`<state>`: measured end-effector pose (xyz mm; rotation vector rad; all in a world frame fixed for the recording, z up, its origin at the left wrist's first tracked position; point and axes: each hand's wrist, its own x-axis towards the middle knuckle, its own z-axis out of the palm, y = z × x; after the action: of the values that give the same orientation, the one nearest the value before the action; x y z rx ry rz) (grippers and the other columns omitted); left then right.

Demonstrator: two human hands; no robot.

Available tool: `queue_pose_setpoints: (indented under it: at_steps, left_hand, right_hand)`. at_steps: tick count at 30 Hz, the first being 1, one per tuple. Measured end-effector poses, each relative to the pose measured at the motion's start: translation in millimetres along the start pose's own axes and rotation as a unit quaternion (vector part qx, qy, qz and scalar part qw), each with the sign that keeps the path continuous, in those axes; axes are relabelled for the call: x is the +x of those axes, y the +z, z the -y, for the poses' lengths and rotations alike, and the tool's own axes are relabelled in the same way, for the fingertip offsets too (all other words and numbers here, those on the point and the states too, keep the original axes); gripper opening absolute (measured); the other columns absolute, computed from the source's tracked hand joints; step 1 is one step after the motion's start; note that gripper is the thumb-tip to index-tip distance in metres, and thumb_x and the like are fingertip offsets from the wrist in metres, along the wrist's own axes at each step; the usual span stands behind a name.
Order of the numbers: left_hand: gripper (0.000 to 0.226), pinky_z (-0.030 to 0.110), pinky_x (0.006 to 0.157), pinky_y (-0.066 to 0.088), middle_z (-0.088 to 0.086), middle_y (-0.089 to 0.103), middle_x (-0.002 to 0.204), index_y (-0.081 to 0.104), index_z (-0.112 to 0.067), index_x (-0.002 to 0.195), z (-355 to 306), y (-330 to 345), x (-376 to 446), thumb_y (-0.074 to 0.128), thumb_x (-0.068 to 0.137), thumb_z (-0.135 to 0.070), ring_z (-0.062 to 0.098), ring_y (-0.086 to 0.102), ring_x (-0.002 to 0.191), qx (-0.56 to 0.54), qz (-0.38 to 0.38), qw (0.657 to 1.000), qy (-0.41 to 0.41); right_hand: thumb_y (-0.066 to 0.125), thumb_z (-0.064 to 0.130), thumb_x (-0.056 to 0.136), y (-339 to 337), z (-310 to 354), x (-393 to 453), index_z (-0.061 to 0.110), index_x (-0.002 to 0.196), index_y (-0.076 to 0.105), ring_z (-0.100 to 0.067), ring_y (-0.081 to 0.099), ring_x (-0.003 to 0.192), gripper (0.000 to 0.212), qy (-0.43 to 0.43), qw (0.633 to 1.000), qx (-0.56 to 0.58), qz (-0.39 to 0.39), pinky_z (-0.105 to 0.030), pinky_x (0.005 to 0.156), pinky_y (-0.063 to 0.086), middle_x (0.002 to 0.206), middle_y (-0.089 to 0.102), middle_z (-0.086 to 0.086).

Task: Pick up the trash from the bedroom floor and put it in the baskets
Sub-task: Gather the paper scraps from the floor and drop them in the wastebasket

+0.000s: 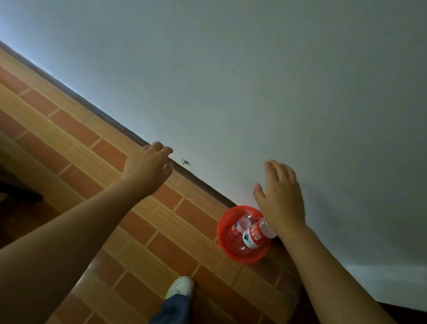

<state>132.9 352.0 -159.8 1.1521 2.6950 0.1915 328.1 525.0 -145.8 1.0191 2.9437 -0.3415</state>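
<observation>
Red basket (225, 242), red-labelled clear bottles (253, 234), orange brick-patterned floor (77, 148), white wall (247, 70)

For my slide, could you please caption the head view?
Both hands, left and right, open above a red basket holding bottles by the wall.

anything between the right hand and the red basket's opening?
Nothing visible. The right hand hangs open above the red basket by the wall, with only air between. Two bottles already lie in the basket. The left hand is off to the side, holding nothing.
</observation>
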Motion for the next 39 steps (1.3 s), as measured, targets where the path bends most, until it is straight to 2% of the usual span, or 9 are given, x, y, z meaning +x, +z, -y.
queue_pose_setpoints:
  at_steps: [6, 14, 20, 27, 34, 39]
  left_hand:
    - [0.042, 0.039, 0.089, 0.051, 0.007, 0.048, 0.138, 0.044, -0.014, 0.132, 49, -107, -44, 0.046, 0.095, -0.031, 0.027, 0.054, 0.118, -0.002, -0.043, 0.997, -0.061]
    - [0.043, 0.044, 0.093, 0.048, 0.009, 0.049, 0.137, 0.045, -0.013, 0.132, 131, -178, -85, 0.045, 0.095, -0.034, 0.030, 0.051, 0.120, -0.003, -0.065, 0.983, -0.174]
    - [0.045, 0.045, 0.098, 0.041, 0.011, 0.049, 0.136, 0.044, -0.014, 0.134, 184, -199, -107, 0.046, 0.093, -0.033, 0.030, 0.045, 0.126, -0.010, -0.077, 0.966, -0.247]
    - [0.046, 0.045, 0.097, 0.042, 0.010, 0.052, 0.134, 0.044, -0.014, 0.133, 219, -215, -134, 0.049, 0.091, -0.034, 0.031, 0.048, 0.122, -0.025, -0.120, 0.949, -0.289]
    - [0.048, 0.042, 0.102, 0.035, 0.008, 0.050, 0.136, 0.043, -0.015, 0.133, 230, -220, -139, 0.051, 0.090, -0.034, 0.029, 0.044, 0.125, 0.013, -0.118, 0.947, -0.299]
    - [0.047, 0.042, 0.102, 0.036, 0.008, 0.050, 0.135, 0.043, -0.015, 0.132, 237, -229, -120, 0.051, 0.090, -0.035, 0.028, 0.044, 0.125, -0.002, -0.139, 0.932, -0.334]
  right_hand:
    - [0.045, 0.025, 0.094, -75, 91, 10, 0.006, 0.141, 0.031, -0.027, 0.027, 0.139, 0.053, -0.111, 0.994, 0.018, 0.006, -0.038, 0.111, 0.029, 0.148, 0.035, -0.011]
    - [0.041, 0.030, 0.096, -100, 203, 36, 0.009, 0.143, 0.027, -0.024, 0.023, 0.140, 0.054, -0.218, 0.975, 0.012, 0.042, -0.036, 0.113, 0.025, 0.151, 0.030, -0.008]
    - [0.042, 0.031, 0.095, -102, 269, 60, 0.009, 0.142, 0.029, -0.025, 0.025, 0.139, 0.053, -0.280, 0.958, 0.018, 0.049, -0.036, 0.113, 0.025, 0.150, 0.032, -0.009]
    - [0.043, 0.034, 0.095, -117, 329, 89, 0.008, 0.140, 0.033, -0.025, 0.032, 0.136, 0.054, -0.381, 0.923, 0.002, 0.044, -0.034, 0.112, 0.028, 0.145, 0.040, -0.010]
    - [0.044, 0.040, 0.093, -141, 367, 129, 0.011, 0.136, 0.037, -0.023, 0.036, 0.133, 0.052, -0.483, 0.871, -0.055, 0.078, -0.030, 0.109, 0.030, 0.142, 0.043, -0.007]
    - [0.045, 0.039, 0.093, -146, 380, 161, 0.011, 0.137, 0.037, -0.023, 0.035, 0.133, 0.052, -0.506, 0.857, -0.058, 0.075, -0.031, 0.109, 0.029, 0.143, 0.042, -0.007]
